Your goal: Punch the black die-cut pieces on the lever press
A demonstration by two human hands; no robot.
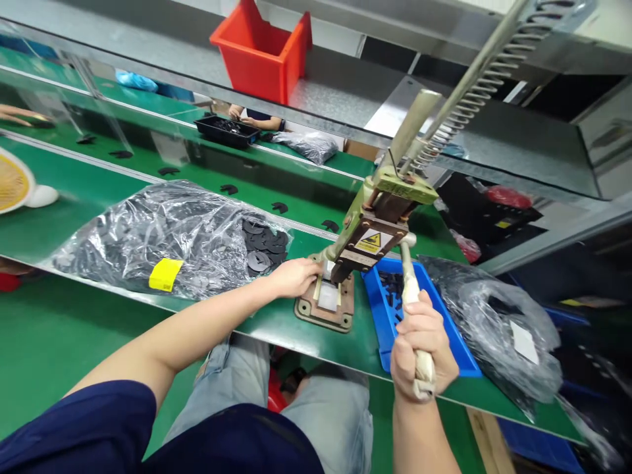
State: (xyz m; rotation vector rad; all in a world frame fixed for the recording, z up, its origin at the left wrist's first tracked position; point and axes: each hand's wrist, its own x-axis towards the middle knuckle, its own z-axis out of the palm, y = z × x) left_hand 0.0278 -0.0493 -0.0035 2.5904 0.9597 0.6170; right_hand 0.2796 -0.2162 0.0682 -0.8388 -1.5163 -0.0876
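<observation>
My right hand (423, 345) is wrapped round the cloth-covered lever handle (411, 289) of a green hand press (375, 230). My left hand (295, 276) reaches in from the left to the press bed, its fingertips close together beside the ram. Whatever they pinch, if anything, is hidden by the fingers. Pale blocks lie on the press base (316, 315) under the ram. Left of the press, an open clear plastic bag (197, 230) spills flat black pieces (264, 243). A blue tray (378, 316) with small black parts stands behind the lever.
A grey plastic bag (508, 329) lies at the right. Black curved pieces (228, 189) sit in a row on the green belt beyond. A red bin (266, 52) stands on the shelf above. Across the belt, another person's hands (249, 120) are near a black tray (228, 131).
</observation>
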